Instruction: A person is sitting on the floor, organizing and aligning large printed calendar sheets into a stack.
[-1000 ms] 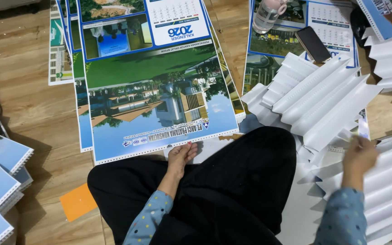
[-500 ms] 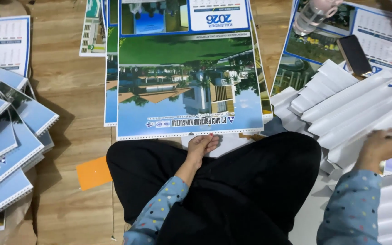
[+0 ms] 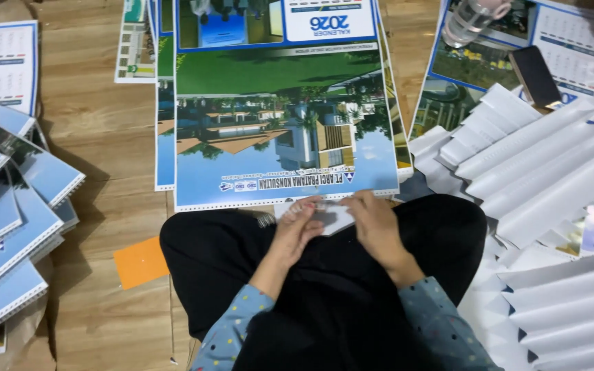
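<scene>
I sit cross-legged in black trousers on a wooden floor. A large calendar sheet (image 3: 280,124) with a landscape photo lies in front of my knees, on a pile of similar sheets. My left hand (image 3: 295,232) and my right hand (image 3: 377,230) meet at its near punched edge. Together they pinch a small white piece of paper (image 3: 331,218) that rests on my lap against that edge. Exactly what the piece is cannot be made out.
Spiral-bound calendars (image 3: 8,227) are fanned in a heap at the left. An orange paper (image 3: 142,261) lies on the floor by my left knee. Long white folded strips (image 3: 544,172) pile up at the right. A dark phone (image 3: 534,75) and a clear bottle (image 3: 472,17) rest on another calendar.
My right hand has come in from the white strips at the right to the calendar's near edge, where it joins my left hand. The view has shifted slightly.
</scene>
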